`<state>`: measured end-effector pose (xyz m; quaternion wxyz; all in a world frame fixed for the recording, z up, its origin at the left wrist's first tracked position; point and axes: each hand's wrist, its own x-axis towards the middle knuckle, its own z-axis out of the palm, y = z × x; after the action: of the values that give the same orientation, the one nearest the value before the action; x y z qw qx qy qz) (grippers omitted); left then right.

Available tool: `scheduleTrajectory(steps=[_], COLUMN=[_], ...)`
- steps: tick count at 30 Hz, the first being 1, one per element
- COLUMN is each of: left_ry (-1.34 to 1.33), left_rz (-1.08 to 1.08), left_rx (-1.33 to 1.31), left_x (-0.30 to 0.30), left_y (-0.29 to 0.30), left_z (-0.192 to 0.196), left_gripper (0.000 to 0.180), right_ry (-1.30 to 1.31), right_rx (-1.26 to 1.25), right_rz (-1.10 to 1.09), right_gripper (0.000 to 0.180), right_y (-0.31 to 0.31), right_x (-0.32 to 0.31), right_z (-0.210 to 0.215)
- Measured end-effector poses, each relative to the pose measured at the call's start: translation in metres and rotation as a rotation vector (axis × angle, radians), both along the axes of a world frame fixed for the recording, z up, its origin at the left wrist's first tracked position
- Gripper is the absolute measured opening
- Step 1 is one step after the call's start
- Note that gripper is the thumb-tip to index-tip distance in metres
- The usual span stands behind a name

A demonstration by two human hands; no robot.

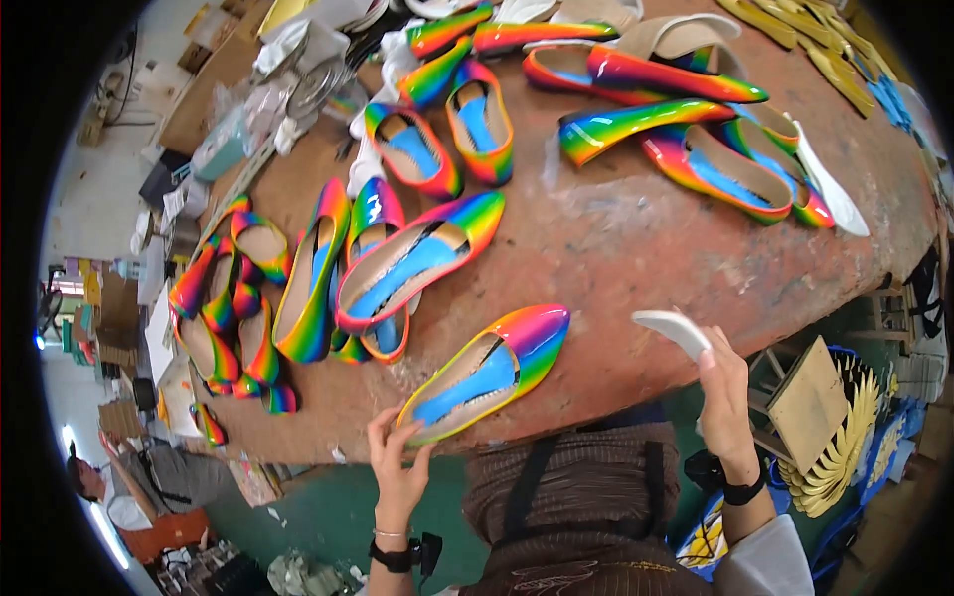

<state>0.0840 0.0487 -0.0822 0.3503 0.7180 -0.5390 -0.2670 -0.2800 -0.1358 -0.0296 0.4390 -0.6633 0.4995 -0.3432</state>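
A glossy rainbow-coloured flat shoe (545, 340) with a pointed toe rests near the table's front edge, its toe towards the far right. Inside it shows a blue patch on a beige lining. My left hand (399, 475) grips this shoe at its heel, thumb and fingers about the rim. Off to the right, above the table's edge, my right hand (725, 397) pinches a thin, curved white piece (672, 326) shaped like an insole. That piece is apart from the shoe.
Several more rainbow shoes (422, 263) lie left of centre, with a heap (224, 298) farther left and another group (720, 169) at the far right. A similar white piece (833, 189) lies beside that group. A wooden stool (810, 402) stands right of the table (616, 253).
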Motion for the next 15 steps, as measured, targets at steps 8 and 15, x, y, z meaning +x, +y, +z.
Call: scheduleTrajectory(steps=[8,15], left_ry=[-0.345,-0.118], left_rz=[-0.108,-0.076], left_rx=[-0.123,-0.243], left_x=[-0.009,-0.004], left_y=[-0.036,-0.038], left_z=[-0.024,-0.043], left_gripper=[0.087,0.127], right_ry=[0.232,0.019], right_rx=[-0.481,-0.394], right_rz=[0.541,0.662], right_gripper=[0.033,0.031], right_y=[0.006,0.015], right_x=[0.106,0.172], right_z=[-0.017,-0.066])
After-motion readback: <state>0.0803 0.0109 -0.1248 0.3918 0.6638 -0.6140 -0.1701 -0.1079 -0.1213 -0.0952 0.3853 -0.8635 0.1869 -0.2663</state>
